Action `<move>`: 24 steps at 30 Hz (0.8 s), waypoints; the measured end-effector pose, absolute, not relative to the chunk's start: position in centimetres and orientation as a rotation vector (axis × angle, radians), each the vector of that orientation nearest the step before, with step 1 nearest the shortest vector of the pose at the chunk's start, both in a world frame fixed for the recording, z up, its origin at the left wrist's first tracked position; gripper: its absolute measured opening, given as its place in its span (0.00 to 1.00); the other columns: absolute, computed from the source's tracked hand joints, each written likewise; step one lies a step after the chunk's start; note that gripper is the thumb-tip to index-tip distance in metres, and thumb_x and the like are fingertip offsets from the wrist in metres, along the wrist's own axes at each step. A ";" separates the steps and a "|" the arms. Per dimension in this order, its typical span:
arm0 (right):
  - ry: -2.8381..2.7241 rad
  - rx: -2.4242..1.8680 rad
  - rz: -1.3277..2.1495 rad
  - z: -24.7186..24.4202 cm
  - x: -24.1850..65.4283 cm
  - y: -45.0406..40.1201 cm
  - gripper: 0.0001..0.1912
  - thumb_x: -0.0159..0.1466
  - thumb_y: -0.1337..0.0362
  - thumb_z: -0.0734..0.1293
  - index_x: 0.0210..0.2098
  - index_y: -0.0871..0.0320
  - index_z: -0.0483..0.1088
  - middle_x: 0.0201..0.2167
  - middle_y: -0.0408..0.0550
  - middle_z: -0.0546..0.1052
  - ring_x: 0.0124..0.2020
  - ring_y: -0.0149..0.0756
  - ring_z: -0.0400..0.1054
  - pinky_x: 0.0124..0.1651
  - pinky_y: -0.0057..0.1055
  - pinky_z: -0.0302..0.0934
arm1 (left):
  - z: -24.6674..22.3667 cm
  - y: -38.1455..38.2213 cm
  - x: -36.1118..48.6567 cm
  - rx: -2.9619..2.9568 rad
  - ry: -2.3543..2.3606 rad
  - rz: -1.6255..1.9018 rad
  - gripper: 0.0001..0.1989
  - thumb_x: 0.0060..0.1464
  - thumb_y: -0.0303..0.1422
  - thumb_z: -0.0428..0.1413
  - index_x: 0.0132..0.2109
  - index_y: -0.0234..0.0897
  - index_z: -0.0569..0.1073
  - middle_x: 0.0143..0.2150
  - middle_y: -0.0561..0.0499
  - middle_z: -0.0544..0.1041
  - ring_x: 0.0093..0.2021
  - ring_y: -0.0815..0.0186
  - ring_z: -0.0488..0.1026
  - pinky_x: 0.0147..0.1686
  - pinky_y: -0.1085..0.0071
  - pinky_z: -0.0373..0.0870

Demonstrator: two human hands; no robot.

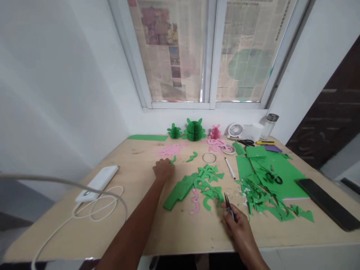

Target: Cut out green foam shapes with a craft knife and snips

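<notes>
My left hand (163, 169) reaches over the left middle of the table with its fingers curled. A small curved green paper piece (173, 160) pokes out at its thumb side, seemingly pinched there. My right hand (237, 223), near the front edge, is closed around dark, fine-pointed tweezers (229, 207), tips apart. Between the hands lie a stack of green paper strips (178, 193), a wavy pink paper cutout (195, 202) and a pile of curved green cutouts (208, 176). Another wavy green cutout (192, 156) rests beyond my left hand.
Green paper scraps (258, 198) and small scissors (272, 178) cover green sheets at right, beside a black phone (326, 202). A white pen (230, 168) and tape rolls (209, 158) lie centrally. Paper figures (194, 130) line the back. A white power bank (98, 183) and cable sit left.
</notes>
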State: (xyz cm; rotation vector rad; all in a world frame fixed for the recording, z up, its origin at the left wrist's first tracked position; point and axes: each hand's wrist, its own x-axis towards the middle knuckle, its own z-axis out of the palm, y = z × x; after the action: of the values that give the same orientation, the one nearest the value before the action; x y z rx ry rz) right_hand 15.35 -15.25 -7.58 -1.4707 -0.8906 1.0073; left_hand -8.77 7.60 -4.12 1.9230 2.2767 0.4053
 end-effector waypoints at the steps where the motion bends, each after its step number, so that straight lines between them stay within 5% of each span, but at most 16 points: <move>1: -0.896 -1.481 1.004 -7.6 15.3 -15.2 0.25 0.52 0.45 0.70 0.36 0.61 0.79 0.24 0.47 0.76 0.25 0.39 0.66 0.27 0.30 0.61 | -4.3 7.7 -8.7 1.912 2.274 0.402 0.13 0.52 0.31 0.52 0.43 0.36 0.76 0.50 0.36 0.75 0.55 0.45 0.67 0.48 0.52 0.65; 8: -0.966 -1.459 0.973 -7.9 15.2 -15.2 0.23 0.54 0.46 0.69 0.36 0.59 0.80 0.38 0.54 0.81 0.41 0.50 0.73 0.43 0.36 0.68 | -4.6 7.8 -6.4 1.891 2.181 0.405 0.10 0.51 0.31 0.53 0.40 0.40 0.76 0.48 0.43 0.77 0.55 0.51 0.68 0.48 0.57 0.64; 18: -1.047 -1.473 0.955 -8.5 15.3 -15.3 0.22 0.59 0.48 0.67 0.40 0.59 0.80 0.35 0.53 0.82 0.42 0.51 0.75 0.39 0.33 0.70 | -4.7 11.8 -3.9 1.895 2.049 0.390 0.16 0.54 0.32 0.51 0.51 0.43 0.70 0.46 0.48 0.79 0.51 0.58 0.74 0.47 0.61 0.64; 24: -1.093 -1.428 0.921 -9.0 15.3 -15.4 0.22 0.62 0.49 0.65 0.43 0.58 0.79 0.40 0.53 0.82 0.42 0.49 0.75 0.41 0.32 0.70 | -4.1 14.0 -1.5 2.007 1.939 0.296 0.15 0.48 0.37 0.57 0.46 0.45 0.74 0.52 0.47 0.77 0.55 0.53 0.70 0.50 0.59 0.63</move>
State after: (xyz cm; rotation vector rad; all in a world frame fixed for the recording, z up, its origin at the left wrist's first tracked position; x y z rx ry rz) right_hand 15.33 -15.44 -8.99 -1.4281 -1.0933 0.9207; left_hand -1.46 14.00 -4.05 2.0066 1.9387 0.2958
